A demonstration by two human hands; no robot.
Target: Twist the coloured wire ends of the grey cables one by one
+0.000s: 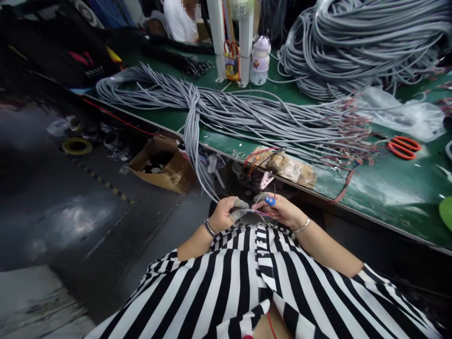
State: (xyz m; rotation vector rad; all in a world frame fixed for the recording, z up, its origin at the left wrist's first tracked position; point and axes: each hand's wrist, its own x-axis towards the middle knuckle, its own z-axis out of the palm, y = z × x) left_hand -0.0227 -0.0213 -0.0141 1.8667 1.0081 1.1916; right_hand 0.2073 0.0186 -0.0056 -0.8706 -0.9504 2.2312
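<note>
Close to my body, my left hand (223,214) is closed around the end part of a grey cable (205,181), with pale coverings on its thumb and finger. The cable runs up from there to the bundle on the bench. My right hand (285,212) pinches thin coloured wires (264,213) that come out of the cable end. A small blue piece (270,200) shows at its fingers; I cannot tell what it is. Just beyond both hands, a pink clip (266,180) sits at the bench edge beside a taped wooden block (282,167).
A long bundle of grey cables (247,110) with stripped ends lies across the green bench (384,197). Orange-handled scissors (403,147), a plastic bag (402,113), a bottle (260,61) and a big cable coil (356,47) surround it. Below stands a cardboard box (176,175). Another person (180,21) is at the back.
</note>
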